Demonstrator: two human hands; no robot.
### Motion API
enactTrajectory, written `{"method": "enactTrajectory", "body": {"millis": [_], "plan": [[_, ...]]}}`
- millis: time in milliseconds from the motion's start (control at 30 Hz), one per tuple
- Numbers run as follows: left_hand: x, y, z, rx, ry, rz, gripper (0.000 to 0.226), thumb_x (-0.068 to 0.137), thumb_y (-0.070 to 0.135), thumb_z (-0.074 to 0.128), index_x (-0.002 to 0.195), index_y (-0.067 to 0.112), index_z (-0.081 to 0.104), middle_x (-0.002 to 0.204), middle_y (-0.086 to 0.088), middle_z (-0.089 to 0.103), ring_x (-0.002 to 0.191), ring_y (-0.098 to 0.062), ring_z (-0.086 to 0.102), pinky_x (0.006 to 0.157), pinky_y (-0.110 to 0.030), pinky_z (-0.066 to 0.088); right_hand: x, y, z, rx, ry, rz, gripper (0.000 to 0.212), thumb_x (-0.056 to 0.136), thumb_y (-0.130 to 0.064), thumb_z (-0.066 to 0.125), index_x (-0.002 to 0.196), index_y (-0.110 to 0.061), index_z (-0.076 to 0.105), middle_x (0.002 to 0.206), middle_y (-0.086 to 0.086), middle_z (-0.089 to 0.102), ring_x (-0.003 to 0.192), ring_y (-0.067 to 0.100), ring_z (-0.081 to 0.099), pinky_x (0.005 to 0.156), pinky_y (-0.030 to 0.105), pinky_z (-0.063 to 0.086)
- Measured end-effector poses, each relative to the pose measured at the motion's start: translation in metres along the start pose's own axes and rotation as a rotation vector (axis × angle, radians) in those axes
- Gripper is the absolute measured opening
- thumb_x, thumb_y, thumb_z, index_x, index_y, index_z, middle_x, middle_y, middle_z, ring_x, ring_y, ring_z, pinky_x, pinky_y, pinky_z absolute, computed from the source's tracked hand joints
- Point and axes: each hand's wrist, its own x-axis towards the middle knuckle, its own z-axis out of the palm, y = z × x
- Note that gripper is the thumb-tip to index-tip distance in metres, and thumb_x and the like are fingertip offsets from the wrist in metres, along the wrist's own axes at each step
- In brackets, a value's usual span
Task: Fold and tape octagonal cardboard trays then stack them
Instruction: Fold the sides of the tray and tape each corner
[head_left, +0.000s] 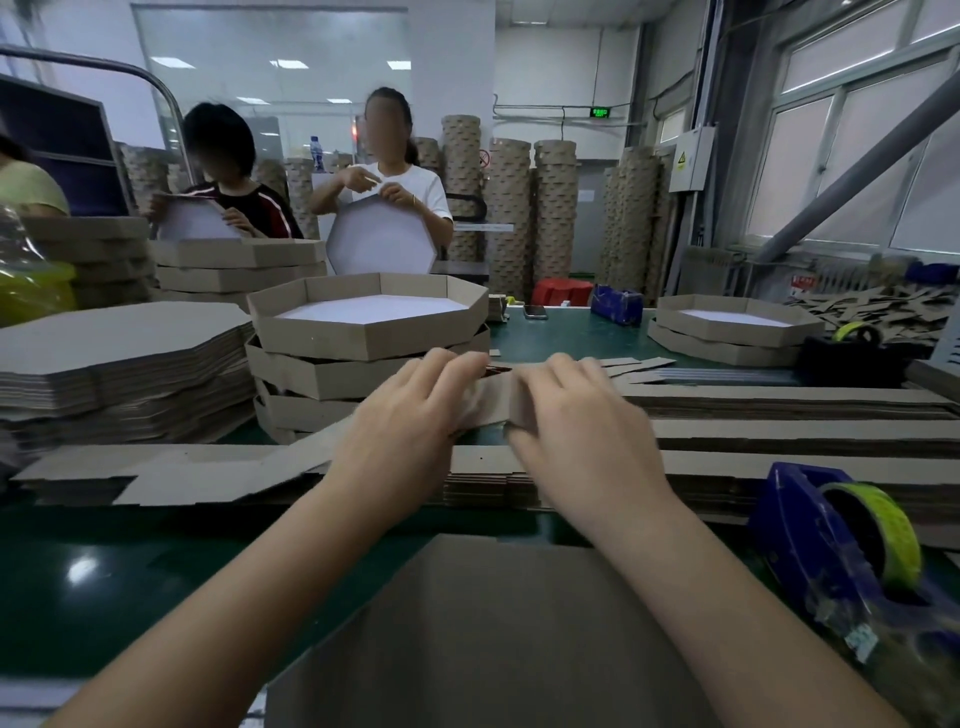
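Observation:
Both my hands grip one long brown cardboard strip (493, 397) over the green table. My left hand (410, 415) holds it on the left, fingers curled over its top edge. My right hand (576, 415) pinches it on the right, and the strip bends between them. A flat octagonal cardboard base (467, 623) lies in front of me near the table edge. More strips (779, 441) are piled flat under and beyond my hands. A stack of finished octagonal trays (369, 332) with white insides stands just behind my left hand.
A blue tape dispenser (841, 551) with yellow-green tape sits at my right. Flat octagonal blanks (124, 358) are piled at left. Two more trays (732, 327) and another dispenser (852, 348) lie at right. Two people across the table hold trays; tall tray stacks stand behind them.

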Motion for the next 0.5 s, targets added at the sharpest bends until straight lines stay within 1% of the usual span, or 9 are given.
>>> {"method": "enactTrajectory", "body": {"millis": [67, 133, 233, 267, 333, 367, 433, 467, 500], "plan": [[-0.01, -0.008, -0.001, 0.01, -0.003, -0.072, 0.059, 0.068, -0.012, 0.071, 0.122, 0.004, 0.058, 0.113, -0.013, 0.063, 0.089, -0.034, 0.064, 0.064, -0.038, 0.053, 0.0, 0.009, -0.011, -0.008, 0.008, 0.058, 0.036, 0.09, -0.04, 0.053, 0.122, -0.023, 0.052, 0.112, -0.005, 0.053, 0.101, 0.013, 0.044, 0.071, 0.027, 0.036], [-0.025, -0.02, 0.001, 0.011, 0.006, -0.139, 0.052, 0.074, -0.011, 0.067, 0.122, 0.005, 0.059, 0.113, -0.011, 0.065, 0.089, -0.032, 0.065, 0.065, -0.04, 0.054, -0.001, 0.02, -0.024, -0.002, 0.008, 0.118, 0.035, 0.09, -0.039, 0.053, 0.121, -0.022, 0.053, 0.109, -0.006, 0.053, 0.094, 0.011, 0.041, 0.07, 0.026, 0.034], [-0.051, -0.044, 0.003, -0.005, -0.001, -0.249, 0.047, 0.079, -0.008, 0.066, 0.123, 0.007, 0.062, 0.113, -0.009, 0.067, 0.092, -0.03, 0.065, 0.071, -0.042, 0.056, -0.009, 0.037, -0.043, -0.007, 0.035, 0.182, 0.034, 0.09, -0.036, 0.053, 0.12, -0.022, 0.056, 0.097, -0.01, 0.046, 0.088, 0.009, 0.039, 0.058, 0.02, 0.027], [-0.059, -0.052, 0.002, -0.009, -0.004, -0.297, 0.047, 0.079, -0.008, 0.065, 0.123, 0.008, 0.062, 0.113, -0.009, 0.067, 0.094, -0.031, 0.065, 0.074, -0.042, 0.055, -0.012, 0.042, -0.049, -0.002, 0.039, 0.208, 0.033, 0.09, -0.035, 0.052, 0.12, -0.021, 0.056, 0.096, -0.01, 0.046, 0.086, 0.01, 0.041, 0.056, 0.019, 0.027], [-0.069, -0.064, 0.0, -0.03, 0.008, -0.377, 0.043, 0.082, -0.005, 0.065, 0.122, 0.01, 0.063, 0.113, -0.008, 0.067, 0.093, -0.031, 0.064, 0.073, -0.041, 0.054, -0.019, 0.05, -0.059, 0.001, 0.017, 0.262, 0.03, 0.091, -0.035, 0.051, 0.118, -0.023, 0.057, 0.095, -0.009, 0.049, 0.086, 0.013, 0.046, 0.06, 0.026, 0.033], [-0.071, -0.067, -0.001, -0.045, 0.016, -0.376, 0.041, 0.084, -0.004, 0.064, 0.122, 0.01, 0.063, 0.111, -0.008, 0.067, 0.088, -0.03, 0.064, 0.07, -0.039, 0.054, -0.023, 0.054, -0.064, -0.003, -0.009, 0.282, 0.028, 0.091, -0.035, 0.051, 0.116, -0.026, 0.057, 0.095, -0.008, 0.051, 0.086, 0.014, 0.048, 0.063, 0.029, 0.036], [-0.068, -0.068, -0.005, -0.057, 0.051, -0.299, 0.035, 0.089, 0.0, 0.062, 0.122, 0.01, 0.063, 0.103, -0.006, 0.064, 0.076, -0.026, 0.061, 0.062, -0.035, 0.052, -0.031, 0.06, -0.069, -0.011, -0.06, 0.292, 0.023, 0.091, -0.035, 0.052, 0.113, -0.03, 0.055, 0.093, -0.01, 0.053, 0.084, 0.015, 0.05, 0.066, 0.032, 0.04], [-0.064, -0.066, -0.008, -0.058, 0.083, -0.261, 0.032, 0.091, 0.005, 0.06, 0.122, 0.01, 0.063, 0.1, -0.005, 0.063, 0.073, -0.024, 0.059, 0.06, -0.035, 0.051, -0.034, 0.062, -0.071, 0.001, -0.081, 0.291, 0.024, 0.091, -0.033, 0.054, 0.115, -0.032, 0.053, 0.091, -0.012, 0.052, 0.084, 0.014, 0.05, 0.066, 0.032, 0.042], [-0.059, -0.063, -0.012, -0.056, 0.114, -0.238, 0.03, 0.093, 0.012, 0.057, 0.122, 0.009, 0.063, 0.098, -0.003, 0.062, 0.072, -0.022, 0.058, 0.059, -0.034, 0.051, -0.037, 0.063, -0.073, 0.031, -0.104, 0.288, 0.03, 0.091, -0.03, 0.055, 0.119, -0.036, 0.05, 0.089, -0.015, 0.051, 0.083, 0.013, 0.051, 0.065, 0.032, 0.042]]}}
